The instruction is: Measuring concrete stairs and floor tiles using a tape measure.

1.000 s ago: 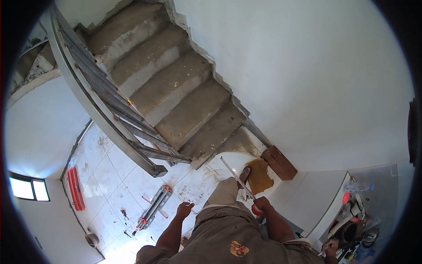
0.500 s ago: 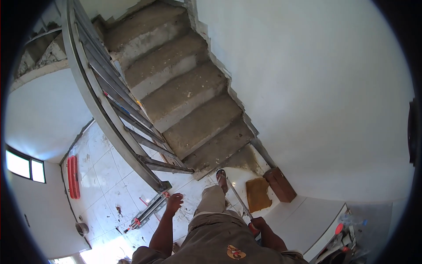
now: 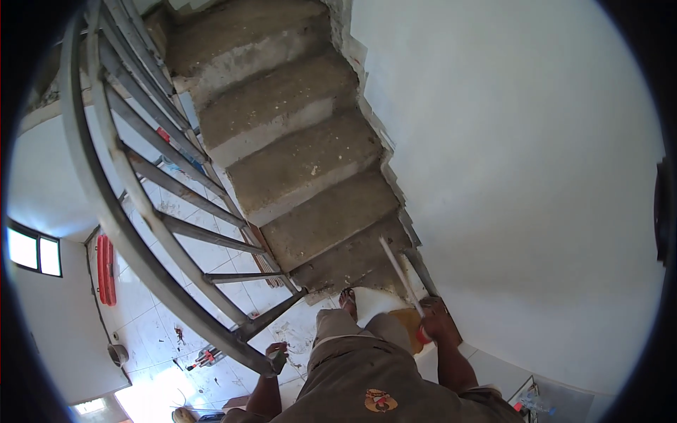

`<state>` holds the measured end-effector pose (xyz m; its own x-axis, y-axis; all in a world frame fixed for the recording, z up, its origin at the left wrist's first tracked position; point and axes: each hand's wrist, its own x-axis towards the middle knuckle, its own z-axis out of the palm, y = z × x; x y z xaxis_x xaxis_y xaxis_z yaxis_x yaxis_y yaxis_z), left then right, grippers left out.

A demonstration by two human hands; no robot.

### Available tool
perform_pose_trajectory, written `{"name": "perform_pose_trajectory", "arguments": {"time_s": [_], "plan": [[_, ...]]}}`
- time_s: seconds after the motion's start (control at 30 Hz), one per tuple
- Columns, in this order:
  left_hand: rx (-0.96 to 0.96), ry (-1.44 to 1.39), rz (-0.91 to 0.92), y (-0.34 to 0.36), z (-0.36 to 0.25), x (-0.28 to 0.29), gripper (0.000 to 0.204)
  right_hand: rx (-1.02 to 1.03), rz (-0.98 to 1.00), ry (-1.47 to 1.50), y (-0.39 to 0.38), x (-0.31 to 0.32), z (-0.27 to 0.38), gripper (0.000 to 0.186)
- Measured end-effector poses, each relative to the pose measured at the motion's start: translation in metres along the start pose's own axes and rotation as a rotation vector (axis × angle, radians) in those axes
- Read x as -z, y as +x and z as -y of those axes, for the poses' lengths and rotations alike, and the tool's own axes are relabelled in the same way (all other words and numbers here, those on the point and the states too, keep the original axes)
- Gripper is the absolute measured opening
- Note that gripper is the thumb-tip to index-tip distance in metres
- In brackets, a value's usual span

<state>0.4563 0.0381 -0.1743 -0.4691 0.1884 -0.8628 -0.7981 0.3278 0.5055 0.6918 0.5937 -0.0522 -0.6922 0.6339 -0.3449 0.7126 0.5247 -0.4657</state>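
Note:
My right hand (image 3: 436, 326) is closed on a red tool, apparently a tape measure (image 3: 423, 335), with its long pale blade (image 3: 400, 271) angled up over the lowest stair treads (image 3: 342, 257). My left hand (image 3: 277, 356) is at the lower end of the curved metal railing (image 3: 116, 211), partly hidden by it; whether it grips the rail is unclear. My sandalled foot (image 3: 347, 302) is at the foot of the concrete stairs, beside a yellow-brown mat (image 3: 409, 323).
A white wall (image 3: 522, 176) rises along the stairs' right. On the tiled floor (image 3: 144, 296) left are a red case (image 3: 106, 270) and a tile cutter (image 3: 206, 356), partly behind the railing. A plastic bottle (image 3: 539, 402) is at the lower right.
I am nearer the stairs and railing. My right hand has raised the long tool toward the steps, and my left hand has come to the railing's lower end.

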Motion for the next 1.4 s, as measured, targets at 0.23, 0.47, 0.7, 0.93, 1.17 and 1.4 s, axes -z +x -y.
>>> {"name": "perform_pose_trajectory", "arguments": {"time_s": [0.23,0.47,0.7,0.93,1.17,1.4], "plan": [[0.246,0.021,0.040,-0.011,-0.013,-0.126,0.041,0.150,0.296,-0.191,0.121,0.012,-0.077,0.023],[-0.179,0.690,-0.064,-0.033,-0.031,-0.180,0.048,-0.230,0.197,0.638,0.223,0.042,0.019,0.035],[0.117,0.292,-0.202,-0.081,-0.176,-0.277,0.045,-0.139,0.247,0.809,0.343,0.086,0.089,0.034],[-0.261,0.261,-0.412,-0.128,-0.297,-0.302,0.037,-0.263,0.478,0.943,0.436,0.141,0.193,0.032],[-0.968,0.103,-0.767,-0.285,-0.603,-0.284,0.037,-0.419,0.694,0.990,0.502,0.139,0.206,0.030],[-1.439,0.550,-1.382,-0.384,-0.801,-0.170,0.041,-0.421,0.655,0.991,0.495,0.139,0.219,0.029]]}}
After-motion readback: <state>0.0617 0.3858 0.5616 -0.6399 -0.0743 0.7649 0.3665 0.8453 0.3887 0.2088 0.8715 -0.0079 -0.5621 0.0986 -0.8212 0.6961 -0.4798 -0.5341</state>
